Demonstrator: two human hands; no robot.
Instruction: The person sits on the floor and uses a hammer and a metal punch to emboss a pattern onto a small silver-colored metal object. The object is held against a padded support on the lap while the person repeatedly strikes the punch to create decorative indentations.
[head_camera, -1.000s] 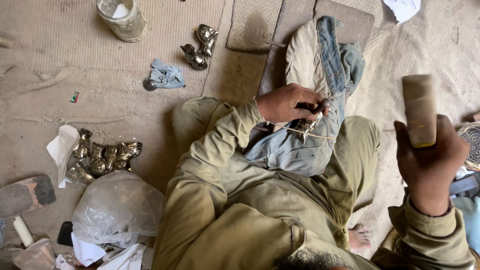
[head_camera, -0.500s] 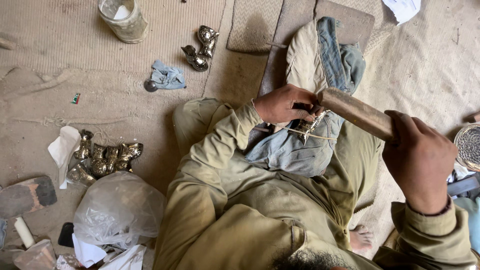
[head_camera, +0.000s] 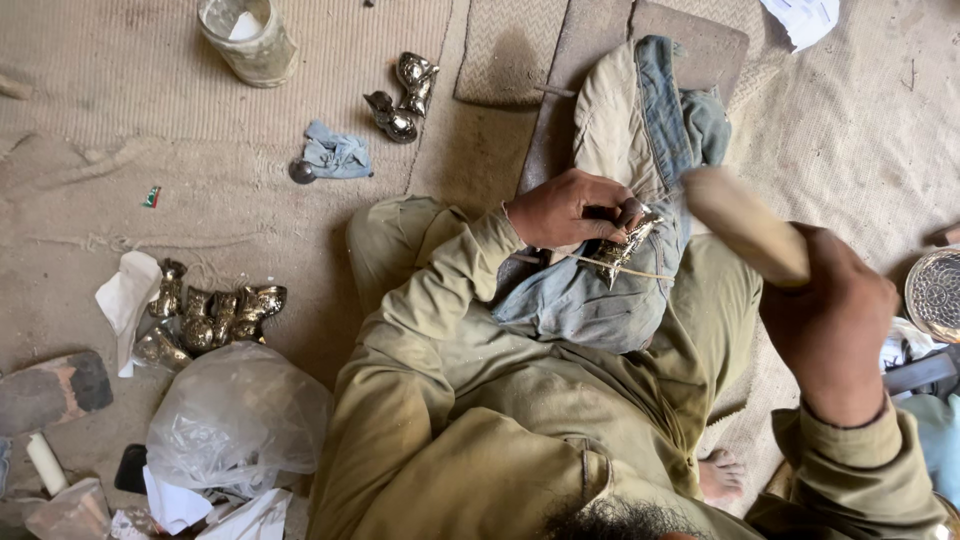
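My left hand (head_camera: 568, 208) grips a small shiny metal piece (head_camera: 628, 243) and presses it on a bundle of denim and pale cloth (head_camera: 600, 300) lying over my lap. A thin rod (head_camera: 640, 271) sticks out beside the piece. My right hand (head_camera: 830, 320) is closed round a wooden mallet (head_camera: 742, 224), held a little to the right of and above the metal piece; it is blurred. I sit cross-legged in olive clothes on a woven mat (head_camera: 150, 150).
Several brass pieces (head_camera: 210, 315) lie at the left by a white tissue (head_camera: 125, 295). Two more metal pieces (head_camera: 405, 95), a blue rag (head_camera: 335, 152) and a jar (head_camera: 248, 38) lie farther off. A plastic bag (head_camera: 235, 420) is near left. A perforated metal dish (head_camera: 935, 295) sits at the right edge.
The mallet stood upright in my right hand, came down onto the metal piece, and now sits slightly back from it. My left hand stayed in place on the piece.
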